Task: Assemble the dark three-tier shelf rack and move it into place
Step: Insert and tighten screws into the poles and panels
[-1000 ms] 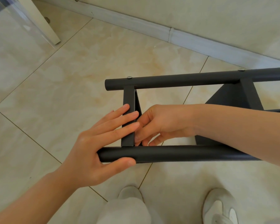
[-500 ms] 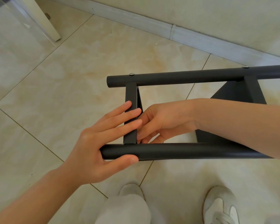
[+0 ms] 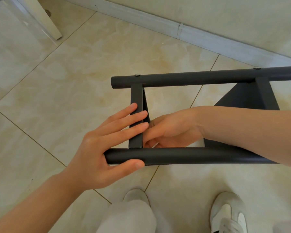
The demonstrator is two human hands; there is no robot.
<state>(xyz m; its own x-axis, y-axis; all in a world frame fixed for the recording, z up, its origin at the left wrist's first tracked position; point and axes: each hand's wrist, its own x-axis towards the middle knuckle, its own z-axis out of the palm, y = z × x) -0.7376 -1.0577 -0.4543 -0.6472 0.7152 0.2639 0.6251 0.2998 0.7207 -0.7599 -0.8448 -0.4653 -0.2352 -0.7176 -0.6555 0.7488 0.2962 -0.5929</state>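
Little shifts: your left hand (image 3: 97,148) pins the end bar (image 3: 137,96) with straight fingers, your right hand (image 3: 173,128) curls, hold unseen, so fastening continues

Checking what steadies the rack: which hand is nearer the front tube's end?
Left. The left hand touches the tube end, thumb against it; the right hand sits farther along, behind the tube.

Bright even daylight, soft faint shadows, mild sheen on floor tiles (image 3: 74,84), wide-angle edge bending, sharp focus
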